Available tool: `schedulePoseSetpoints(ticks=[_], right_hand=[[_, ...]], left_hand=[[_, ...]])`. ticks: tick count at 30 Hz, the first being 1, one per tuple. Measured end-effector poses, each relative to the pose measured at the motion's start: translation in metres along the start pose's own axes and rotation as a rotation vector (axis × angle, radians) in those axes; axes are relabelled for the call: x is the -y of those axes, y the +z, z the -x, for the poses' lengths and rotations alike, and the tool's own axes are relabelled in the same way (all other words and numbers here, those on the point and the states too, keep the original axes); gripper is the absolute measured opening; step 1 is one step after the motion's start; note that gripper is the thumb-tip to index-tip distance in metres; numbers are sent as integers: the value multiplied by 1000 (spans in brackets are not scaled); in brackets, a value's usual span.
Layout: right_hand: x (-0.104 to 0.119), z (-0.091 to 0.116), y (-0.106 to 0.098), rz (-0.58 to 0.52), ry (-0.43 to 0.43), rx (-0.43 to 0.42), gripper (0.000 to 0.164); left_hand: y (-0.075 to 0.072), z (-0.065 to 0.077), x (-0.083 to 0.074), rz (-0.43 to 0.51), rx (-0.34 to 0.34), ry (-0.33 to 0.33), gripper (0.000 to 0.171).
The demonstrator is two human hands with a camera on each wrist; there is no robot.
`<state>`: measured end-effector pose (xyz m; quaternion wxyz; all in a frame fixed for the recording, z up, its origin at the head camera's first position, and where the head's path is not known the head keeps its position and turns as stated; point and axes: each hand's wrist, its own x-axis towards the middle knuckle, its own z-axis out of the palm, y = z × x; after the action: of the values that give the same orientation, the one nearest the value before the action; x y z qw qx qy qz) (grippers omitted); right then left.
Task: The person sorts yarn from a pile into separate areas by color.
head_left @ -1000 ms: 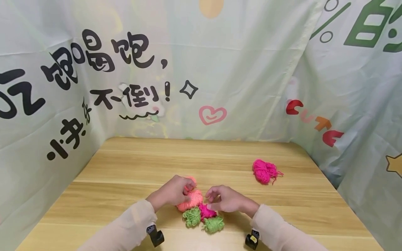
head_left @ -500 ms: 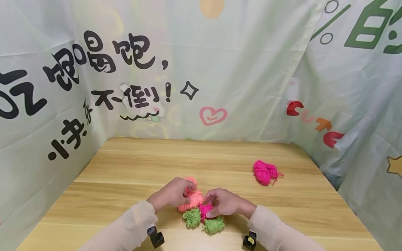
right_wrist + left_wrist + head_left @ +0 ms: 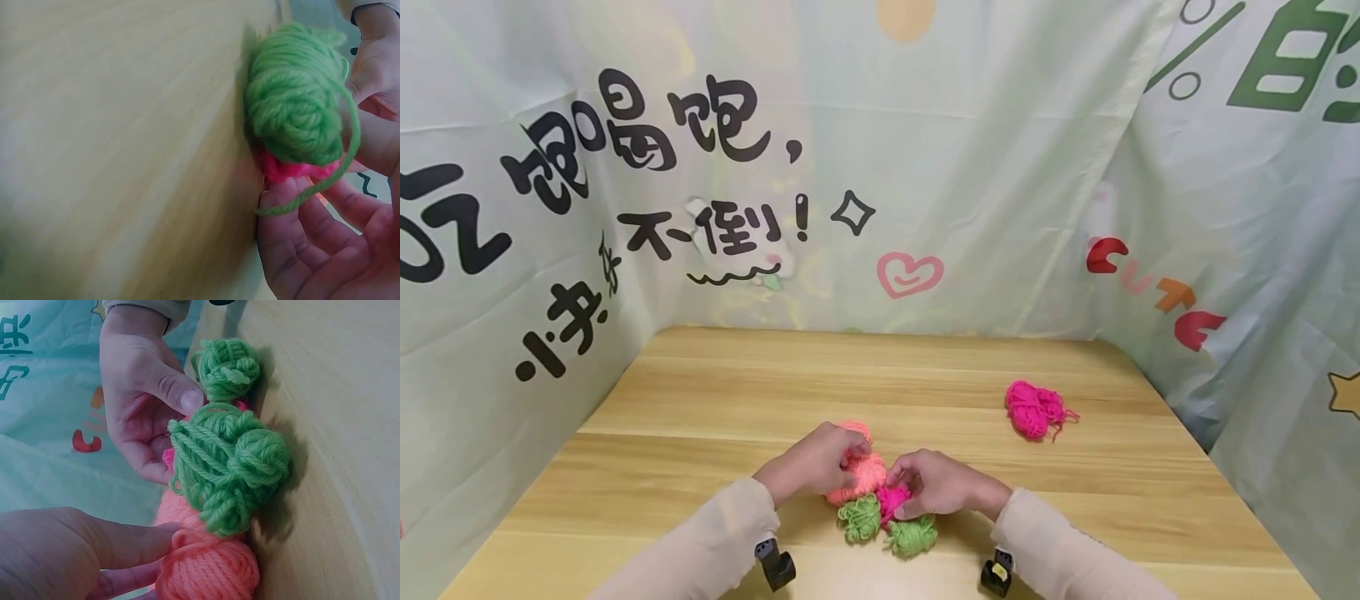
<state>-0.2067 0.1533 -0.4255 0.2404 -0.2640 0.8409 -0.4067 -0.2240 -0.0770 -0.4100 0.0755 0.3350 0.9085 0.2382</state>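
Backing everything, a pale green printed cloth curtain; before it, a flat wood-grain table. Left hand pinches coral wound yarn between thumb and fingers, seemingly to stop it rolling. Loose magenta yarn skein lies well apart, back right. Lumpy green yarn bundle and second green bundle flank a small magenta yarn wad; right hand clamps thumb and fingers on it, likely keeping it snug beside the coral.

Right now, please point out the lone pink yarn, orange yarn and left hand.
Lone pink yarn (image 3: 1029, 412), head view: wound body.
Orange yarn (image 3: 212, 572), left wrist view: wound strands.
Left hand (image 3: 815, 458), head view: its back.
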Motion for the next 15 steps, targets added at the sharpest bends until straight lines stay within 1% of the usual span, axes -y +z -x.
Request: schedulePoseSetpoints(ticks=[11, 15], right_hand=[[3, 1, -2, 18, 0, 13, 20], [4, 3, -4, 19, 13, 0, 18]], left_hand=[[0, 0, 1, -8, -1, 7, 33], [0, 0, 0, -11, -2, 13, 33]])
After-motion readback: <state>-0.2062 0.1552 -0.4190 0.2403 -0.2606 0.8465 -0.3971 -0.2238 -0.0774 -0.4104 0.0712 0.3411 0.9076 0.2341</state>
